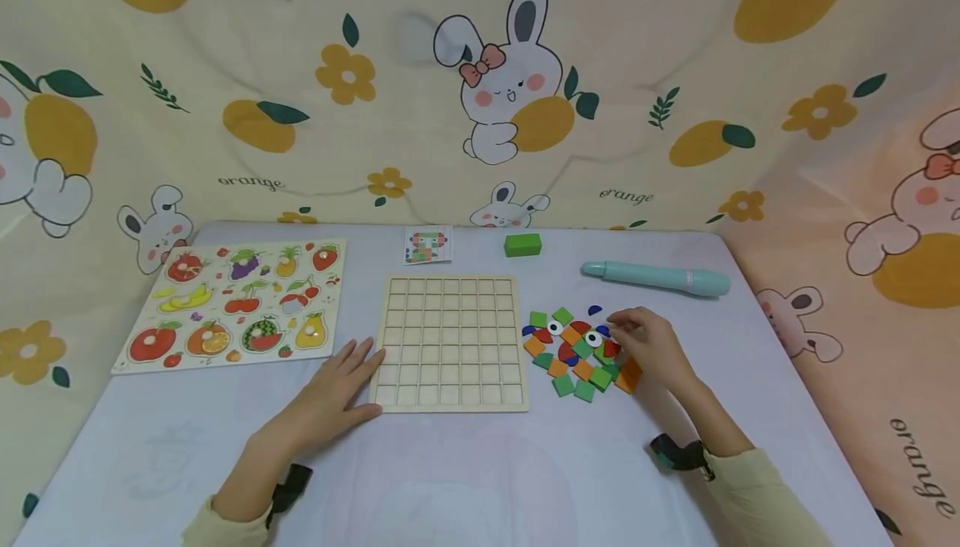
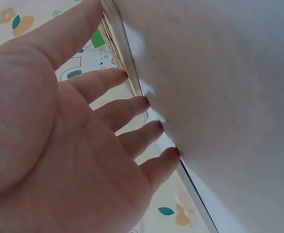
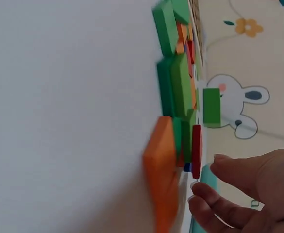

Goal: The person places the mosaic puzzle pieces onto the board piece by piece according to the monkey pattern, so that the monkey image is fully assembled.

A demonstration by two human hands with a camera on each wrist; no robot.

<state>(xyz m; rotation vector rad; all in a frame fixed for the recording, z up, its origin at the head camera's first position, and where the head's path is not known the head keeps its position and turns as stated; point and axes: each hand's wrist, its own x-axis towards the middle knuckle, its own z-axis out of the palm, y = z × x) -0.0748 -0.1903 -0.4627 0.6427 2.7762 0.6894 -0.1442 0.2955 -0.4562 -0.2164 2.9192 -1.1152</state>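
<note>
Head view: left grip sits relaxed against the grid board, right grip looks empty, fingers parted beside the jumbled tiles right of that board. They're so crowded, one clumsy pinch could scatter neighbours imo.

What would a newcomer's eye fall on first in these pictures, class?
Probably the bright pieces, scattered right of the grid, with the right hand at their right edge. The left hand touches the grid's left edge. Behind everything rises a rabbit-print backdrop.
</note>
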